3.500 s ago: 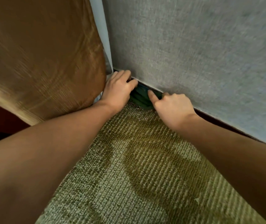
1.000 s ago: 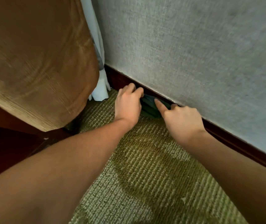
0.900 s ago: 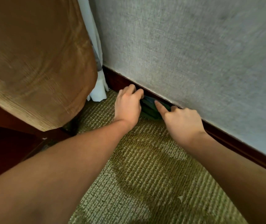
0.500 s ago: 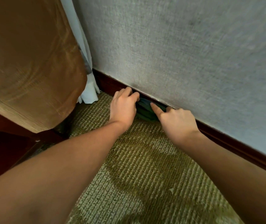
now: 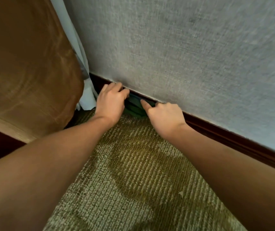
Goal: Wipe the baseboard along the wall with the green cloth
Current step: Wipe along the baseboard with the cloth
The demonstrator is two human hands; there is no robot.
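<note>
A dark green cloth (image 5: 134, 107) is bunched against the dark brown baseboard (image 5: 233, 138) where the grey wall meets the carpet. My left hand (image 5: 110, 104) grips the cloth's left end, its fingers curled over the baseboard's top edge. My right hand (image 5: 165, 116) holds the cloth's right end. Its index finger lies stretched out on the cloth and its other fingers are curled. Most of the cloth is hidden between and under the two hands.
A brown upholstered piece of furniture (image 5: 26, 64) fills the left side, close to my left forearm. A pale curtain (image 5: 85, 97) hangs in the corner just left of my left hand. Olive striped carpet (image 5: 133, 180) covers the floor. The baseboard runs on to the right.
Both hands and the cloth have slid a little left along the baseboard, closer to the curtain. The grip on the cloth looks the same.
</note>
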